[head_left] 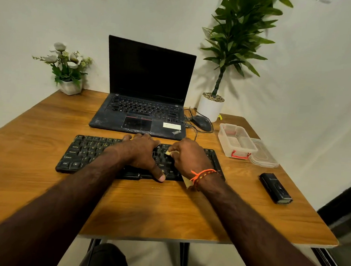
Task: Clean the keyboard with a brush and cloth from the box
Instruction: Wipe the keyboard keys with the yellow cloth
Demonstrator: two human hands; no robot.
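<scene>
Two hands on keyboard [83, 154]: left hand [142, 153] flat, right hand [189, 156] pinching cloth [169, 152].

I see dim, warm light; forearms near my view blur, their soft shadows falling on the brown wooden table [47, 125], and the edges bow outward.

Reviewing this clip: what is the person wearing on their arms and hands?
Both forearms are bare, with no sleeves in view and no gloves. The right hand has a band of orange and dark red thread tied round its wrist. The left hand and its wrist carry nothing; no rings or watch show.
</scene>
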